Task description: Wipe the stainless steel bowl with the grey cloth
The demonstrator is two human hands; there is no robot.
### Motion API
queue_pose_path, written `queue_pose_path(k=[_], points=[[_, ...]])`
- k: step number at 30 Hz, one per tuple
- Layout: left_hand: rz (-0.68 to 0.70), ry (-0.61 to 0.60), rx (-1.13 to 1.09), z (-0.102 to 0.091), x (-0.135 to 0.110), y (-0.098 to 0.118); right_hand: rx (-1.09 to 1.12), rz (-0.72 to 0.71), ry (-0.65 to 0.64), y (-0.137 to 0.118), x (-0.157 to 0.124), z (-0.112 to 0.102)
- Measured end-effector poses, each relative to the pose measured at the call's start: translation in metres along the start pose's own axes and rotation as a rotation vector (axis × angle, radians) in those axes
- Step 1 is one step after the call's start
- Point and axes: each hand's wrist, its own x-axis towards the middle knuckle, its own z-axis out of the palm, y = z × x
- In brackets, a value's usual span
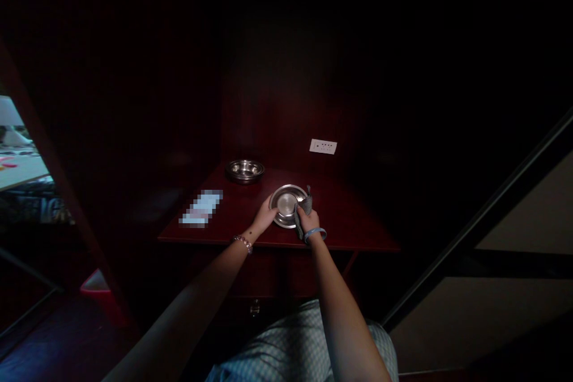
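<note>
1. Showing nearest, below the metal dish (286,204), is the person's checked clothing (286,346), with a drawer knob (255,308) below and left of the dish.
2. At the dish's left rim, the left hand (266,213) grasps the edge, its thumb over the inside; a beaded bracelet (243,243) circles that wrist.
3. At the dish's right rim, the right hand (310,219) clasps a grey cloth (307,203) against the metal; a blue band (316,234) circles that wrist.
4. The dish itself is at the front part of the dark red worktop (349,221); whether it touches the surface, I cannot tell.
5. Wiping the dish seems to be the step in hand, probably unfinished, as the cloth is against it; how much is already wiped does not show.
6. Behind and left of the dish stand stacked metal bowls (245,173), untouched by either hand. Whether these are done or left to do, I cannot judge.
7. Farthest, behind and right of the dish, a white socket plate (323,147) is on the back panel.
</note>
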Motion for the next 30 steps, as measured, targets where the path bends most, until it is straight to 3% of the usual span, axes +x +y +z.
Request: queue_pose_path(k=[14,30], points=[[-0.033,-0.045,0.084,-0.002,-0.003,-0.009,0.051,0.002,0.023,0.001,0.001,0.000],[-0.032,-0.095,0.285,-0.005,-0.007,-0.001,0.123,0.018,0.027,0.007,0.003,0.003]])
